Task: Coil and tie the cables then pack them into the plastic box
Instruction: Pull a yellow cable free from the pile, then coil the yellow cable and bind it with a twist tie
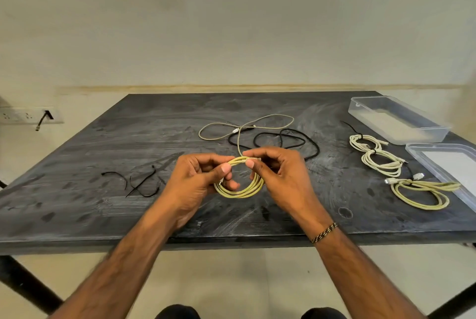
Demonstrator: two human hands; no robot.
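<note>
Above the dark table (103, 154), both hands hold a coiled yellow cable (242, 191). My left hand (198, 182) grips the coil's left side with thumb and fingers. My right hand (280, 177) pinches the coil's top between thumb and forefinger. A loose beige cable (257, 125) and a loose black cable (296, 138) lie behind the hands; the beige one runs toward them. Three coiled cables lie at the right: white (364, 142), white (383, 163) and yellow (422, 193). The clear plastic box (396, 119) stands open at the far right.
The box's clear lid (448, 164) lies at the right edge, near the coils. Several black ties (139, 182) lie on the table left of my hands. A wall socket strip with a black plug (46, 115) is on the left wall.
</note>
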